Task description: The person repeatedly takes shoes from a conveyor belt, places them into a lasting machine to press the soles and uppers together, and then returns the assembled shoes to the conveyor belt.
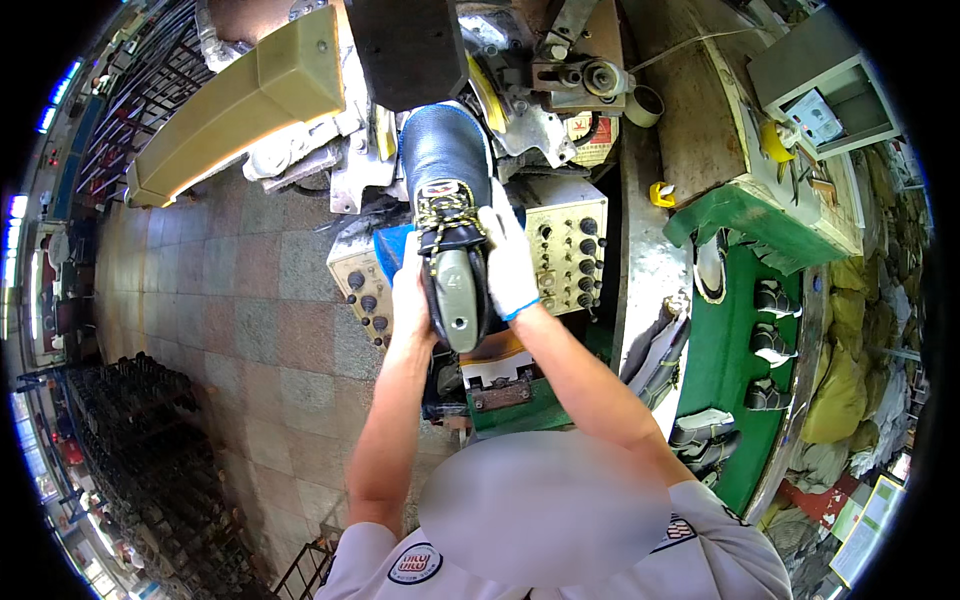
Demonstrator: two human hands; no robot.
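Observation:
A dark shoe upper (446, 155) with black-and-yellow laces is stretched over a grey shoe last (458, 295), whose round hole shows near the heel end. Its toe points away from me, in among the metal parts of a machine (355, 165). My left hand (410, 290) is closed along the left side of the shoe near the heel. Along the right side, my right hand (512, 258), in a white glove with a blue cuff, grips it too. The shoe hides part of the fingers of both hands. Whether toe and machine touch, I cannot tell.
Control boxes with dark knobs (568, 255) flank the shoe below the machine head. A curved yellowish cover (240, 105) juts out at the left. On the right, a green conveyor (735, 375) carries several shoes beside a wooden bench (690, 110). Dark racks (140, 450) stand lower left.

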